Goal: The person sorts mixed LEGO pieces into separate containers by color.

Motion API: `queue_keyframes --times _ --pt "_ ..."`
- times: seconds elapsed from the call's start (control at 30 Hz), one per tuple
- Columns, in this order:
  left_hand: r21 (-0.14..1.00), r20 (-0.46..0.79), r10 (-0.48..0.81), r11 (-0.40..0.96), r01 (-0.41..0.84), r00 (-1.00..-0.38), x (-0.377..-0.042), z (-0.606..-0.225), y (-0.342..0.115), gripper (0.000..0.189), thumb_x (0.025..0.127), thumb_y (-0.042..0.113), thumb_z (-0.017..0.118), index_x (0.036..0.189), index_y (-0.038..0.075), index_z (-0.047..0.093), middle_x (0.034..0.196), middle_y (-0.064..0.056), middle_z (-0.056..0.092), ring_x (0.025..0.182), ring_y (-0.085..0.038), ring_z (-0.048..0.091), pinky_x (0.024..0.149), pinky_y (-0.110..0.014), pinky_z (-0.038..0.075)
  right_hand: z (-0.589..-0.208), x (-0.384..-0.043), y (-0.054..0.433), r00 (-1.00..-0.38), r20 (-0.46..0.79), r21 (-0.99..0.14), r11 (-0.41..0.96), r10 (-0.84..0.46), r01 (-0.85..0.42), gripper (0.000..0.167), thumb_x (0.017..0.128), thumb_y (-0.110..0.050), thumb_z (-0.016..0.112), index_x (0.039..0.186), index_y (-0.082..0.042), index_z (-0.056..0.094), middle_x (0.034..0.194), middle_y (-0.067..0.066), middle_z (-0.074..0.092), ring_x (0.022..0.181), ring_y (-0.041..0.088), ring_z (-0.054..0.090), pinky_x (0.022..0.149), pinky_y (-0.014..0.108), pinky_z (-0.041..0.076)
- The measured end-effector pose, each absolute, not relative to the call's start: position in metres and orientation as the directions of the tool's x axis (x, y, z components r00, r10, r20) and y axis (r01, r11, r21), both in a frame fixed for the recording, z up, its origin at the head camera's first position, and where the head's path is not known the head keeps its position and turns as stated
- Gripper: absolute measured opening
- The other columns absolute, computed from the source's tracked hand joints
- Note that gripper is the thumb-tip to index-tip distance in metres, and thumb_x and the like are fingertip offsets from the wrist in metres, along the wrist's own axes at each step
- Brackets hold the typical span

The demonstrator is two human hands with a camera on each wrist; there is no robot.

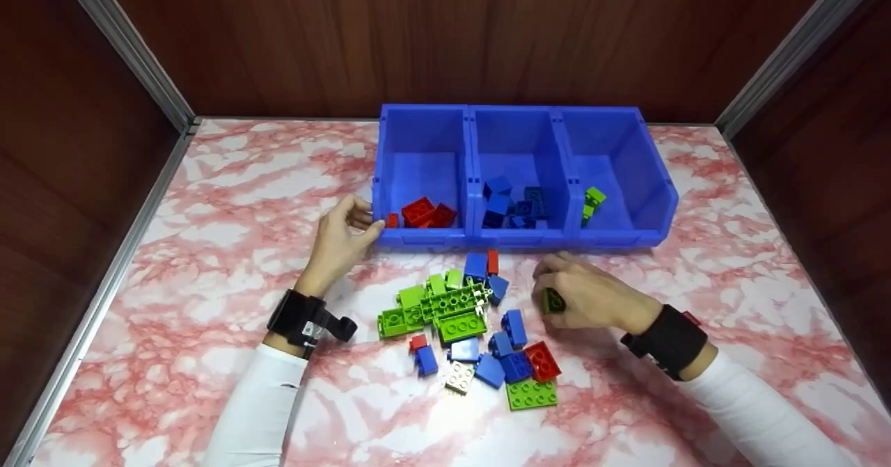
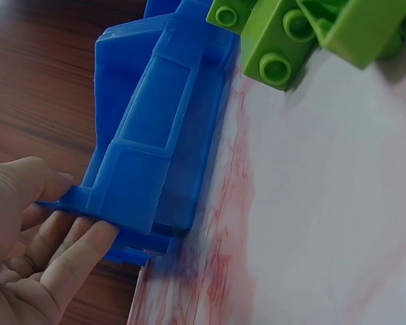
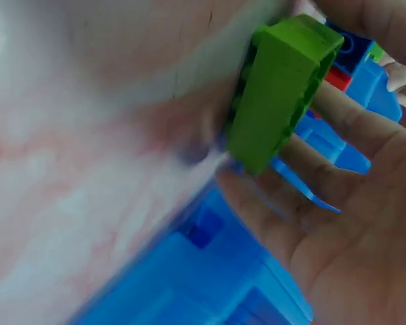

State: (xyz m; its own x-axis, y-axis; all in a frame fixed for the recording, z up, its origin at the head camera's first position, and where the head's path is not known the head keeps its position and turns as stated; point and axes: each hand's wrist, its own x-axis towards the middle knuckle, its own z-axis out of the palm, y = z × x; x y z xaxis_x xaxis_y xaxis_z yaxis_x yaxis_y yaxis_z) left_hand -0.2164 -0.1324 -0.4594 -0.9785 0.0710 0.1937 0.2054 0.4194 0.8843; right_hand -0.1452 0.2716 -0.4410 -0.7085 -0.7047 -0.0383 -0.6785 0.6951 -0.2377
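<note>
At the front left corner of the joined blue bins [image 1: 424, 129], my left hand [image 1: 346, 230] grips the rim. In the left wrist view the thumb lies over that blue edge and the fingers [image 2: 81, 261] come from below. My right hand [image 1: 588, 293] is low over the table, in front of the right-hand bin, and holds a green brick [image 3: 277, 91] at its fingers. Between the hands lies a loose pile of green bricks [image 1: 452, 303]. Blue bricks [image 1: 514, 329] and a red brick [image 1: 541, 361] lie just left of and below the right hand.
Red bricks [image 1: 419, 212] sit in the left bin, blue bricks [image 1: 498, 204] in the middle one, small green bricks [image 1: 594, 198] in the right one. A green plate-like brick [image 1: 532, 394] and a pale brick [image 1: 460, 376] lie nearest. Wooden panels [image 1: 445, 42] enclose the marbled table.
</note>
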Motion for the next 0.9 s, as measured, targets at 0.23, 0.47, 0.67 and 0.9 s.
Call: queue_keyframes --times 0.23,0.47,0.67,0.9 --pt "0.89 0.185 0.078 0.409 0.201 -0.98 -0.216 -0.459 -0.132 0.021 0.094 0.007 0.075 0.112 0.001 0.064 0.105 -0.018 0.072 0.095 -0.026 0.067 0.09 -0.034 0.058 -0.439 -0.146 0.276 -0.715 -0.031 -0.302 0.689 -0.698 -0.659 0.02 0.076 -0.026 0.09 0.092 -0.018 0.081 0.112 0.007 0.071 0.103 0.023 0.066 0.08 0.036 0.062" --pt "0.891 0.175 0.077 0.413 0.191 -0.982 -0.217 -0.46 -0.133 0.021 0.095 0.007 0.075 0.112 0.002 0.064 0.106 -0.018 0.072 0.096 -0.025 0.067 0.09 -0.033 0.057 -0.416 -0.142 0.287 -0.737 0.001 -0.304 0.702 -0.676 -0.644 0.026 0.079 -0.032 0.091 0.097 -0.015 0.083 0.114 0.009 0.073 0.101 0.02 0.068 0.077 0.031 0.062" --pt "0.888 0.182 0.071 0.416 0.195 -0.981 -0.218 -0.459 -0.133 0.021 0.094 0.008 0.075 0.111 0.002 0.064 0.106 -0.017 0.073 0.096 -0.026 0.067 0.089 -0.032 0.058 -0.384 -0.156 0.312 -0.793 0.081 -0.317 0.739 -0.604 -0.595 0.023 0.078 -0.023 0.092 0.094 -0.012 0.081 0.112 0.012 0.075 0.096 0.022 0.072 0.077 0.035 0.066" --pt "0.88 0.188 0.067 0.432 0.199 -0.98 -0.217 -0.46 -0.133 0.021 0.094 0.008 0.076 0.111 0.003 0.064 0.105 -0.017 0.073 0.096 -0.026 0.068 0.088 -0.032 0.058 -0.362 -0.184 0.334 -0.842 0.171 -0.255 0.802 -0.512 -0.54 0.021 0.078 -0.018 0.091 0.093 -0.007 0.083 0.1 0.012 0.079 0.095 0.028 0.073 0.082 0.048 0.064"
